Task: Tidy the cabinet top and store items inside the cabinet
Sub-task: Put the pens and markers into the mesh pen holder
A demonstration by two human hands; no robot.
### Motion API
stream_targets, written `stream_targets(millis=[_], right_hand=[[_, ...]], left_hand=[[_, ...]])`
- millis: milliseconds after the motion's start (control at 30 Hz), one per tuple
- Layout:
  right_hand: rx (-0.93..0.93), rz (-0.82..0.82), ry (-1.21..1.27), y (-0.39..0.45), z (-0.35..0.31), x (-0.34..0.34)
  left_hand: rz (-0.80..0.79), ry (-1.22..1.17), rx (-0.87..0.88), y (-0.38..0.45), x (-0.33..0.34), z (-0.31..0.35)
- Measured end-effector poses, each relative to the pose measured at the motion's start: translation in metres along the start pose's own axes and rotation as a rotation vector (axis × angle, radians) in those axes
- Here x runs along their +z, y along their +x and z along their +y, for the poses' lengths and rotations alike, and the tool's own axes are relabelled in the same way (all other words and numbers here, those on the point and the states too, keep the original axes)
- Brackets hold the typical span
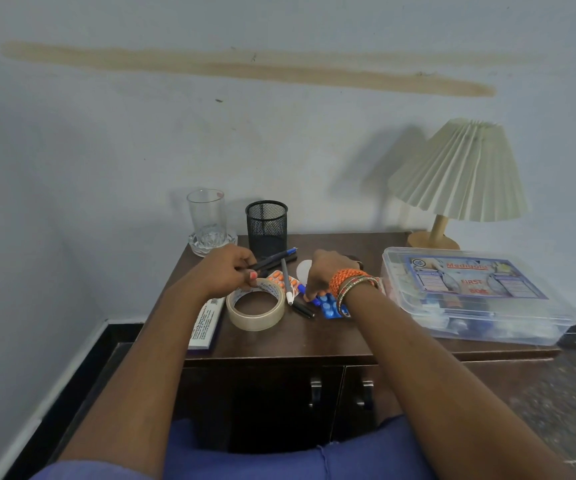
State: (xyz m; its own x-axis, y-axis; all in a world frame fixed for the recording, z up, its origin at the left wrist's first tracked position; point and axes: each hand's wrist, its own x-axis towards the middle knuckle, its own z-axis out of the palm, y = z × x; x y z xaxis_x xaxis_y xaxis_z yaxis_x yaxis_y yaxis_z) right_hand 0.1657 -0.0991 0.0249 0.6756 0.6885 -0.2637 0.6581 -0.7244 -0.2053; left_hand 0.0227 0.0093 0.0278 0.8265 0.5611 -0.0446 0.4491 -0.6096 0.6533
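Mostly hidden: left hand [226, 271] fingers pinch dark pens [276, 259] above the tape roll [255, 308] on the counter [314, 337], right hand [324, 275] fingertips, curled down onto a blue pen [302, 289] beside the blue blister pack [329, 306], grip unclear.

Bare forearms, orange thread and metal bangles [352, 284] on right wrist, blue clothing [279, 462].

Pale blue-grey wall [175, 133] w/ long tan smear [245, 69] across upper part. White skirting [47, 393] along bottom left, dark floor [563, 403] on right. Dark wood cabinet [279, 348] against wall, 2 doors w/ metal handles [315, 391]. Lamp [459, 174] w/ pleated cream shade at back right corner, shadow on wall
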Motion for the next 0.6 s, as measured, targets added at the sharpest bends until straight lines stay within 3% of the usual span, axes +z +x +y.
stream_targets(millis=[400,600], right_hand=[[-0.025,0.063,0.012,-0.002,-0.004,-0.002],[-0.081,-0.069,-0.093,-0.001,-0.015,0.000]], left_hand=[[-0.022,0.136,-0.038,0.001,0.000,-0.003],[-0.026,0.144,-0.016,0.001,0.000,-0.002]])
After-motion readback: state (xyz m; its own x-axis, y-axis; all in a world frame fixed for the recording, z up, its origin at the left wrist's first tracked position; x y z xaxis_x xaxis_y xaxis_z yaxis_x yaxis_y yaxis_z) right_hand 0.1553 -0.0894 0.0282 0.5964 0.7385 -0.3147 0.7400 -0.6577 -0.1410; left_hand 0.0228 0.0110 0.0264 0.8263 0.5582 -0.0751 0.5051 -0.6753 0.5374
